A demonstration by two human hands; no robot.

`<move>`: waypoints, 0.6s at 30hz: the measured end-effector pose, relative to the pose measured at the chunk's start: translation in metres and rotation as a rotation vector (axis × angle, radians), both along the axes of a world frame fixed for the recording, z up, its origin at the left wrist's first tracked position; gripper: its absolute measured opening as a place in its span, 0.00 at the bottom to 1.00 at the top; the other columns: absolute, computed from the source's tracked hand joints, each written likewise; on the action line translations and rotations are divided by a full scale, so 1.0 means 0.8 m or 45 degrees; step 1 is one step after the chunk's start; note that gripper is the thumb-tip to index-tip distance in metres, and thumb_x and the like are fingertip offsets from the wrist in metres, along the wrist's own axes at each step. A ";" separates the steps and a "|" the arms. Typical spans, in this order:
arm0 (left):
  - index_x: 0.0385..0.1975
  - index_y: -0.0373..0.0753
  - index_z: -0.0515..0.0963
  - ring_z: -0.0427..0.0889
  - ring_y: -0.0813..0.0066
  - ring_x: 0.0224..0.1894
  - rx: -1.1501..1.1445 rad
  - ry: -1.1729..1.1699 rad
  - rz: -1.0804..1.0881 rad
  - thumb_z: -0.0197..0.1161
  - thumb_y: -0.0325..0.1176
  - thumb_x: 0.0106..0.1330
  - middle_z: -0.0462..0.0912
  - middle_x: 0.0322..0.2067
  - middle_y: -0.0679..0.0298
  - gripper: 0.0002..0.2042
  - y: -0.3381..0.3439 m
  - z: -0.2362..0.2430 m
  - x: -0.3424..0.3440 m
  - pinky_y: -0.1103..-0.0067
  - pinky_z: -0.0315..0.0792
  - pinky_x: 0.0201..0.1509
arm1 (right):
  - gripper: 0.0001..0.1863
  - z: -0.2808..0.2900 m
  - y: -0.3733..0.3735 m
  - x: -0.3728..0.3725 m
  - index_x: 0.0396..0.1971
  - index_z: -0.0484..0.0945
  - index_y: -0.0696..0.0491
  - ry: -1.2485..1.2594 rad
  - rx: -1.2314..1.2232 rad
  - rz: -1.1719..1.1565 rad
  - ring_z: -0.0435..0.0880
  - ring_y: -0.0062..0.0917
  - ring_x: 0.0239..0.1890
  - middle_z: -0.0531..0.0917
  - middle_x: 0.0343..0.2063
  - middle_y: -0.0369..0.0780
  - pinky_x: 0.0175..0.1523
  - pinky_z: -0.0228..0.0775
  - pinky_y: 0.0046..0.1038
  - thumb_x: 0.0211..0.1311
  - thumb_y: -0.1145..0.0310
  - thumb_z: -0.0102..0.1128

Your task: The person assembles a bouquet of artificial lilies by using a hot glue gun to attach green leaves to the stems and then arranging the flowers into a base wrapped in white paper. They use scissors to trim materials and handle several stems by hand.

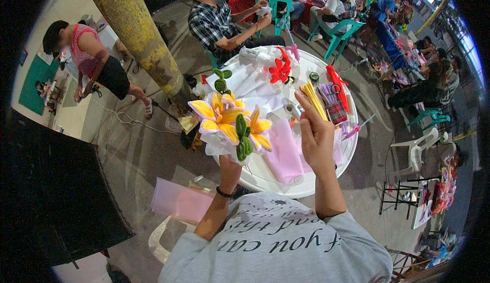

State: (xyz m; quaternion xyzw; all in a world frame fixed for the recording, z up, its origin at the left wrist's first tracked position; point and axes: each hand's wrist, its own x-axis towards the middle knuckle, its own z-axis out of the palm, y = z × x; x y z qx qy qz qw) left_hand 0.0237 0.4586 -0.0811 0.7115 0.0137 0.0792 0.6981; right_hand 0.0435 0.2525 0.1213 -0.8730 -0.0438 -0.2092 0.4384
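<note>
At the left, a translucent pink sheet [178,197] lies low, near a white chair [157,239], apart from the tabletop clutter. Next comes the left hand [229,166], under the bouquet [224,118] of yellow flowers and green looped sprigs, which is above the near left edge of the round white table [263,182]. It seems to be held from below, at its white wrapping, so that the petals stay uncrushed and face outward. The left elbow is bent and the forearm slants up and inward; the fingers are hidden behind the paper, so how tightly they close I cannot tell.

Farther right, a red flower [279,71] lies toward the table's far side, and a pink wrapping sheet [282,153] is spread close to the body, perhaps for easy reach. The right hand [317,136] is raised over the table, forearm near upright, 1 finger extended and others curled; whether they pinch anything I cannot tell. Just beyond are yellow stems [312,99] and, to their right, a plaid container [336,113], probably grouped there to keep supplies together
</note>
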 end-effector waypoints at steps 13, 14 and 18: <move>0.46 0.32 0.77 0.82 0.67 0.46 0.050 0.006 -0.029 0.67 0.26 0.58 0.84 0.43 0.59 0.16 0.002 -0.007 -0.002 0.70 0.72 0.52 | 0.27 -0.007 0.005 -0.010 0.62 0.72 0.47 0.050 0.026 -0.041 0.76 0.26 0.17 0.77 0.19 0.43 0.28 0.69 0.28 0.61 0.77 0.52; 0.46 0.32 0.77 0.82 0.67 0.46 0.062 -0.008 -0.049 0.67 0.26 0.58 0.84 0.43 0.59 0.16 0.004 -0.010 -0.001 0.70 0.72 0.52 | 0.27 -0.008 0.006 -0.010 0.62 0.72 0.47 0.047 0.024 -0.035 0.76 0.27 0.17 0.77 0.19 0.44 0.28 0.69 0.28 0.61 0.77 0.53; 0.46 0.32 0.77 0.81 0.67 0.46 -0.071 0.042 -0.094 0.67 0.26 0.58 0.83 0.44 0.60 0.15 -0.004 0.019 -0.002 0.70 0.72 0.53 | 0.27 -0.011 0.003 -0.011 0.62 0.72 0.47 0.054 0.020 -0.039 0.77 0.28 0.17 0.78 0.19 0.44 0.28 0.69 0.29 0.61 0.77 0.53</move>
